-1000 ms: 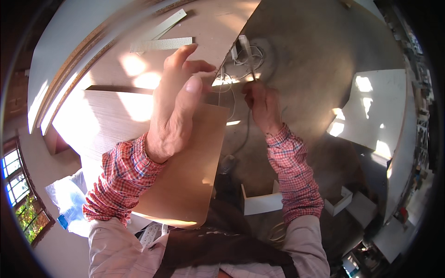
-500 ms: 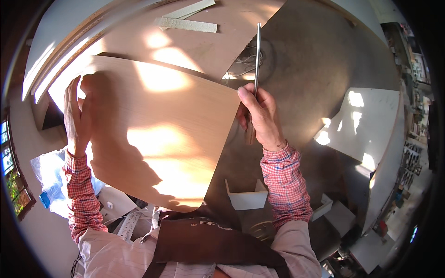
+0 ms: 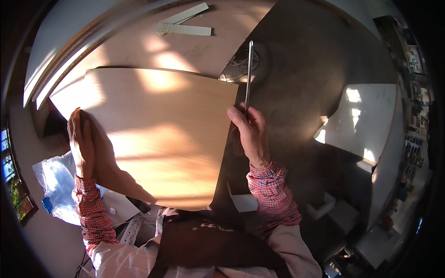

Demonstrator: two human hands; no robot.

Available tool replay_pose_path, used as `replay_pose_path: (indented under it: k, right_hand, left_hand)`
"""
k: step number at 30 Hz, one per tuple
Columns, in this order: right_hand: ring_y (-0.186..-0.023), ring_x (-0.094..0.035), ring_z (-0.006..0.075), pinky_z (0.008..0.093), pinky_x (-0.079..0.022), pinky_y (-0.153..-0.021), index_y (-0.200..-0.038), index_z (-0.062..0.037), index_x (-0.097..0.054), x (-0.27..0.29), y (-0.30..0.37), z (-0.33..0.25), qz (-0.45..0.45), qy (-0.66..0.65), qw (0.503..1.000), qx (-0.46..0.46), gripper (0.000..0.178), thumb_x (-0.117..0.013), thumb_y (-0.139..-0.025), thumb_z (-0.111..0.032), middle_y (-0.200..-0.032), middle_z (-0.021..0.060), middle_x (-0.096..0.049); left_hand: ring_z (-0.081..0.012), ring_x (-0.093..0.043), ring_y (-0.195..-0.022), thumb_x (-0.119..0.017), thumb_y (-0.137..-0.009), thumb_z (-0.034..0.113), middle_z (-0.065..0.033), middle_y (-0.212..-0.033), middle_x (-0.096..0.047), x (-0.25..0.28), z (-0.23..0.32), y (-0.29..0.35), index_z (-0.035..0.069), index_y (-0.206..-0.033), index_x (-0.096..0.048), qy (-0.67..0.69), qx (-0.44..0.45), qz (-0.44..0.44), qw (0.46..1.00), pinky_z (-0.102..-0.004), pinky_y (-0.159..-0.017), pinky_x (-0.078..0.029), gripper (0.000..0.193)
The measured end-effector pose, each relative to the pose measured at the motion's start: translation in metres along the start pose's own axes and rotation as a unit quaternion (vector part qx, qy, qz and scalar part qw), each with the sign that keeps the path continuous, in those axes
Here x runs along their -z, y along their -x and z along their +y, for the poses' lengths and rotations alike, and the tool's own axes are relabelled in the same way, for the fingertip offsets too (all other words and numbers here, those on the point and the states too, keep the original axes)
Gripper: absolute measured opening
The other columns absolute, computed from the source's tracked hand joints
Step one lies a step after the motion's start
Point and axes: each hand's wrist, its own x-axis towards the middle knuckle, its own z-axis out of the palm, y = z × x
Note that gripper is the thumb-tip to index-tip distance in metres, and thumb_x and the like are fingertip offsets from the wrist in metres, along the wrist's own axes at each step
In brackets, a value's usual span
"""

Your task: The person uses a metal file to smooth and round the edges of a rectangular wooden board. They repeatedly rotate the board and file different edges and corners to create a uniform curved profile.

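A light wood-grain panel (image 3: 171,132) with rounded corners lies broad in front of me, its near edge close to my apron. Along its left edge my left hand (image 3: 82,146) grips it, fingers together and pointing away from me. My right hand (image 3: 251,134) is beside the panel's right edge, closed round a screwdriver (image 3: 249,74). The long metal shaft points up and away, its cross-shaped tip free. The screwdriver's handle is hidden by my hand, and whether my fingers touch the panel there I cannot tell.
Beyond the panel is a brown tabletop (image 3: 213,51) with pale strips (image 3: 185,28) on it. Board edges (image 3: 69,55) rise at the far left. A cable (image 3: 241,60) lies past the tabletop's edge. White panels (image 3: 364,116) stand right; a clear plastic bag (image 3: 58,180) sits left.
Both hands have come nearer to me, the right one also leftward with the screwdriver. The panel has turned slightly, its far left corner now closer to me.
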Motion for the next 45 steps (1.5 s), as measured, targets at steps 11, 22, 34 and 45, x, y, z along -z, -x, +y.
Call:
replay_pose_path:
  k: [11,22,34,45]
  right_hand:
    - [-0.052,-0.048,0.0341,0.0406,-0.038,-0.052,-0.081,0.0026,-0.054,0.035,-0.008,0.001,-0.018,0.293,0.938,0.181,0.037,-0.049,-0.107,-0.024,-0.061,0.0182,-0.049]
    - [-0.058,-0.060,0.0412,0.0453,-0.045,-0.051,-0.077,0.0002,-0.058,0.036,-0.015,-0.017,-0.091,0.385,0.896,0.203,0.041,-0.047,-0.106,-0.027,-0.062,0.0210,-0.056]
    - [-0.057,-0.059,0.0403,0.0451,-0.044,-0.056,-0.074,0.0019,-0.054,0.039,0.005,-0.012,-0.178,0.409,0.881,0.155,0.046,-0.046,-0.107,-0.029,-0.060,0.0191,-0.054]
    - [-0.059,-0.060,0.0411,0.0473,-0.045,-0.054,-0.077,-0.0018,-0.062,0.045,-0.004,-0.049,-0.170,0.516,0.812,0.212,0.041,-0.051,-0.104,-0.030,-0.063,0.0219,-0.058]
  left_hand:
    - [-0.0420,-0.043,-0.136,-0.056,-0.094,0.020,-0.0222,-0.149,-0.042,0.019,0.159,-0.065,0.002,-0.144,-0.047,0.218,-0.154,-0.113,0.957,-0.0486,-0.112,-0.037,0.054]
    - [-0.0386,-0.035,-0.142,-0.053,-0.097,0.038,-0.0208,-0.146,-0.046,-0.033,0.214,-0.105,0.005,-0.139,-0.056,0.069,-0.284,-0.061,0.954,-0.0542,-0.115,-0.028,0.054]
    - [-0.0426,-0.036,-0.141,-0.050,-0.099,0.031,-0.0241,-0.149,-0.044,-0.028,0.219,-0.107,-0.001,-0.141,-0.053,0.085,-0.283,-0.086,0.951,-0.0508,-0.117,-0.026,0.052]
    - [-0.0413,-0.034,-0.142,-0.049,-0.099,0.027,-0.0226,-0.151,-0.042,-0.025,0.216,-0.107,0.001,-0.143,-0.051,0.054,-0.309,-0.085,0.946,-0.0510,-0.118,-0.025,0.051]
